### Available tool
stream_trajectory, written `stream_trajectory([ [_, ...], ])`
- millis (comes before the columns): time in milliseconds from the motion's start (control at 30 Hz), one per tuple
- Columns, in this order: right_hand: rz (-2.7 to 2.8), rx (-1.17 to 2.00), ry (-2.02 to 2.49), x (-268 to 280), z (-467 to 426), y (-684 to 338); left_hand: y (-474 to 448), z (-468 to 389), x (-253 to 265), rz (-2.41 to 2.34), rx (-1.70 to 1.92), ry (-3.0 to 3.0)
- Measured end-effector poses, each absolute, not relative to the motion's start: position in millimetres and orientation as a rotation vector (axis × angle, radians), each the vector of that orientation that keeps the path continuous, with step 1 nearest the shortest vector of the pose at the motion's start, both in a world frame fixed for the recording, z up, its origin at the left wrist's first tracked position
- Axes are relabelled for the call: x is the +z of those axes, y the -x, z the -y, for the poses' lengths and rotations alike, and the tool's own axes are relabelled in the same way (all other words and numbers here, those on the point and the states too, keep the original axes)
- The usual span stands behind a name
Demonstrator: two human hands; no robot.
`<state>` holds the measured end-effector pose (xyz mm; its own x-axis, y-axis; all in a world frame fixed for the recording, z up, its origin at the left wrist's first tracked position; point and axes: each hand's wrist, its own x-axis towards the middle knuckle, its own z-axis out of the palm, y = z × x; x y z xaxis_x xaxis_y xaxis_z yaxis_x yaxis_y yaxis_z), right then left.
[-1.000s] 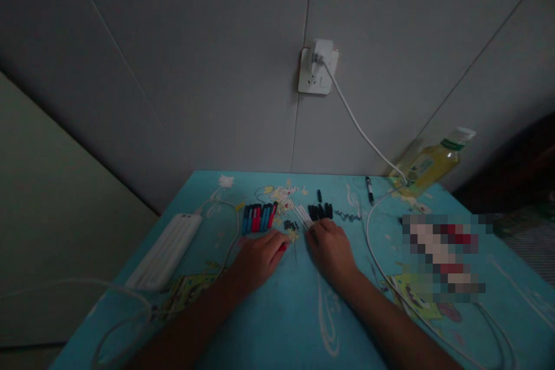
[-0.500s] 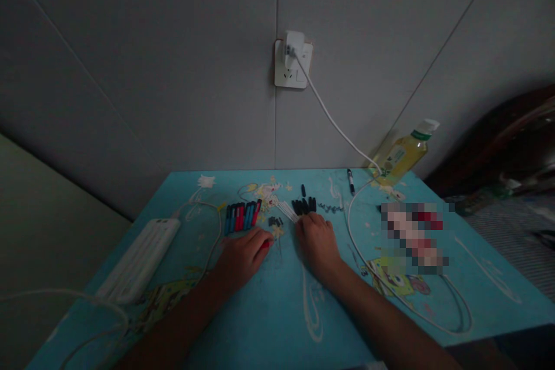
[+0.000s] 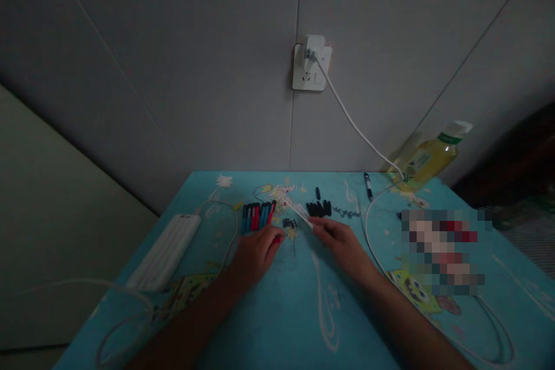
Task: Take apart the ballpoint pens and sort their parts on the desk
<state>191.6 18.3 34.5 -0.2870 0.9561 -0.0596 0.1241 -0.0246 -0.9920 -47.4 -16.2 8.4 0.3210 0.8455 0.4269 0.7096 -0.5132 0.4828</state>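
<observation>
My left hand (image 3: 260, 245) is closed around a red pen part (image 3: 276, 239), mostly hidden by the fingers. Just beyond it, blue and red pen barrels (image 3: 256, 217) with dark ends lie in a row. My right hand (image 3: 340, 237) pinches the near ends of thin white pen refills (image 3: 299, 208); how many it grips I cannot tell. Past its fingertips sits a group of black pen caps (image 3: 318, 208), with one more cap (image 3: 318, 193) farther back. Between the hands are small dark pieces (image 3: 289, 223). Several small springs (image 3: 347, 213) trail off to the right of the caps.
A white power strip (image 3: 167, 251) lies at the left of the blue table (image 3: 277, 324). At the back right are a dark pen (image 3: 368, 186) and a bottle of yellow liquid (image 3: 427, 162). A white cable (image 3: 351, 118) runs from the wall socket (image 3: 299, 78); a blurred-out patch covers the right side.
My right hand has drawn back from the black caps, and its fingers now meet the near ends of the refills. My left hand keeps the red part. The whole view has shifted sideways.
</observation>
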Motion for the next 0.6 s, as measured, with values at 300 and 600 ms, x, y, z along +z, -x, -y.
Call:
stream_trajectory([
  [300, 1.583, 1.437, 1.152, 37, -10, -181, 46, 18, 17, -1.334, 1.180, -2.336],
  [600, 1.623, 1.322, 1.192, 36, -11, -182, 45, 20, 23, -1.441, 1.204, -2.228],
])
